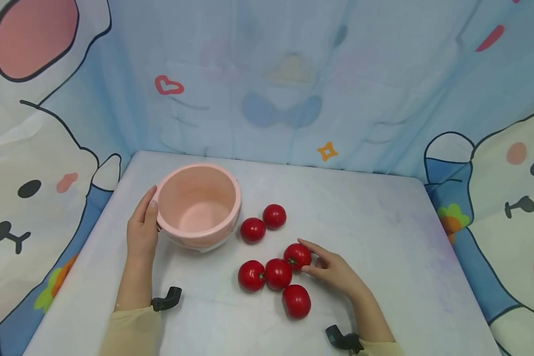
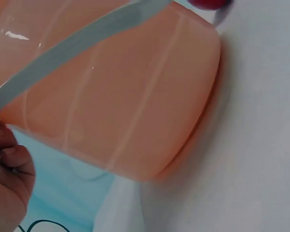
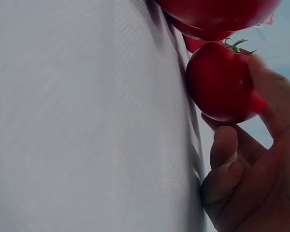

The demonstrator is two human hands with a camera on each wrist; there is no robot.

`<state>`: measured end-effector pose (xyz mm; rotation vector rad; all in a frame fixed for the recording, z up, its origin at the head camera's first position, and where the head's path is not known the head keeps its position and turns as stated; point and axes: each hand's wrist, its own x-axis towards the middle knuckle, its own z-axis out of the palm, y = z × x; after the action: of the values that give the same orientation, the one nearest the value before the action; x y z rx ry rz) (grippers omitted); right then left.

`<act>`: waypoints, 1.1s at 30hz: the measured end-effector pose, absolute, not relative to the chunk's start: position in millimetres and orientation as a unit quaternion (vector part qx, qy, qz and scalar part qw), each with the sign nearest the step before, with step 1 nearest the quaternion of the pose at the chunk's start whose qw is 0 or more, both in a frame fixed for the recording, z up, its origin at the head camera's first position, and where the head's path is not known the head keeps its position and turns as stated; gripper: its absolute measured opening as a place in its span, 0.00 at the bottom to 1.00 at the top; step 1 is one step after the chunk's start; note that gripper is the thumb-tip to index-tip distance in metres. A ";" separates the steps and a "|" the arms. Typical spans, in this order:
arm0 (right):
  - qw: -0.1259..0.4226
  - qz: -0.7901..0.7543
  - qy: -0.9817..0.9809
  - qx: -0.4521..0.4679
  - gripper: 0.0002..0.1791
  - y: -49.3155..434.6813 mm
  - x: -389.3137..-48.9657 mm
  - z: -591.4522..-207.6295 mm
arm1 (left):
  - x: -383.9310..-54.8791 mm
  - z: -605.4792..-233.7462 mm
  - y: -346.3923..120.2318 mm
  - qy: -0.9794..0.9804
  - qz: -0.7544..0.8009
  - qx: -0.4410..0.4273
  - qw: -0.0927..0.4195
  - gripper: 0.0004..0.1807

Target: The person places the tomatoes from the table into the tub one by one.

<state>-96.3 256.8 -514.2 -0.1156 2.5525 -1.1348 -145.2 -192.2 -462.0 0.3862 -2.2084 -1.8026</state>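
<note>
A pink bucket (image 1: 198, 237) with a pale band across its side stands at the back left of the table. My left hand (image 1: 143, 230) grips its left edge, and in the left wrist view the fingers (image 2: 17, 157) are curled beside the bucket wall (image 2: 135, 96). Right of the bucket, my right hand (image 1: 333, 269) holds a red tomato (image 1: 297, 256) between thumb and forefinger. The right wrist view shows that tomato (image 3: 222, 84) with its green stem, the thumb against one side. The other fingers of the right hand (image 3: 256, 179) are bent below it.
Close to the held tomato lie a middle tomato (image 1: 278, 274), a left one (image 1: 251, 276) and a front one (image 1: 296, 301). Two more tomatoes (image 1: 252, 230) sit beside the bucket. A white cloth covers the table (image 1: 382, 222), with a printed curtain (image 1: 271, 99) behind.
</note>
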 end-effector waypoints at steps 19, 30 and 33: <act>0.141 -0.389 0.909 -0.035 0.39 261.8 -98.5 -516.0 | -146.2 -468.3 -188.5 -0.724 -0.651 0.116 0.195 0.18; 0.134 -0.444 0.880 -0.099 0.36 269.9 -139.9 -457.0 | -143.9 -463.2 -184.4 -0.719 -0.662 0.128 0.169 0.19; 0.130 -0.465 0.864 -0.143 0.34 258.4 -164.1 -426.3 | -143.4 -463.0 -182.5 -0.725 -0.658 0.125 0.162 0.19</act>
<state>-164.1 258.4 -426.3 -0.4166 2.5097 -1.3502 -143.4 -182.5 -463.0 0.3566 -2.0678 -1.8784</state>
